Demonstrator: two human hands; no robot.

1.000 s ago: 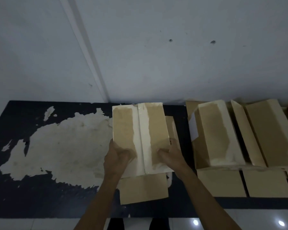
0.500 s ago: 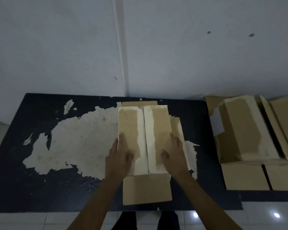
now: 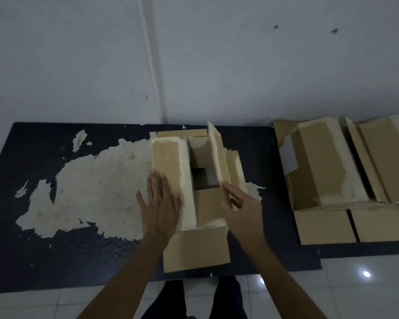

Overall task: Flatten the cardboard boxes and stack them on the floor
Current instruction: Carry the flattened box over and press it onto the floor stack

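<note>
**Box top half opened on the dark table**

The cardboard box sits near the table's front edge, centre. The left hand presses flat, fingers straight, on the closed left flap. The right hand pinches the raised right flap, standing upright.

Bare storeroom: cardboard boxes, tiled floor.

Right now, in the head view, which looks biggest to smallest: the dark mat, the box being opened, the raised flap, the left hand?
1. dark mat
2. box being opened
3. and 4. raised flap and left hand look alike; the flap is seen edge-on and the hand is nearer, so unranked.
</note>
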